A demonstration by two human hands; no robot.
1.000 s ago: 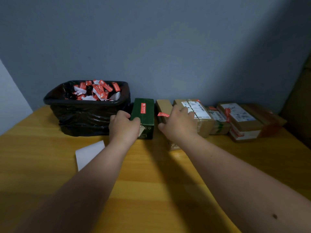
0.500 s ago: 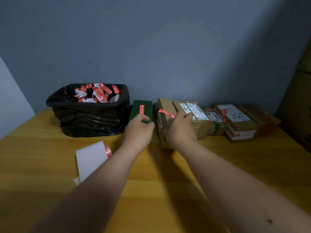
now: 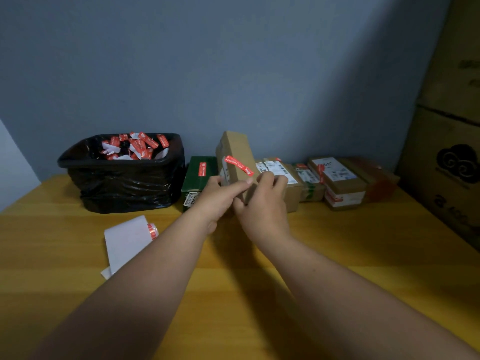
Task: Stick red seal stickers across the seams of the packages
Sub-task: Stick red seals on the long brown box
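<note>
Both hands grip one brown cardboard box [image 3: 235, 152] at frame centre, upended, long axis tilting up-left: left hand [image 3: 217, 197], right hand [image 3: 262, 203]. One red seal sticker [image 3: 239, 166] slants across it; four packages lie right.

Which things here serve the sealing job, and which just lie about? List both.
In use: brown package, tilted up in left hand and right hand; red sticker; sticker roll; packages in the row.
Lying about: black bin; large cartons.

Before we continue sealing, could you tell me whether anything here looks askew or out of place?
Yes: the brown cardboard box held by both hands is tipped up on end, and its red seal sticker runs slanted, one end seemingly lifted. The other packages lie flat along the wall.
</note>
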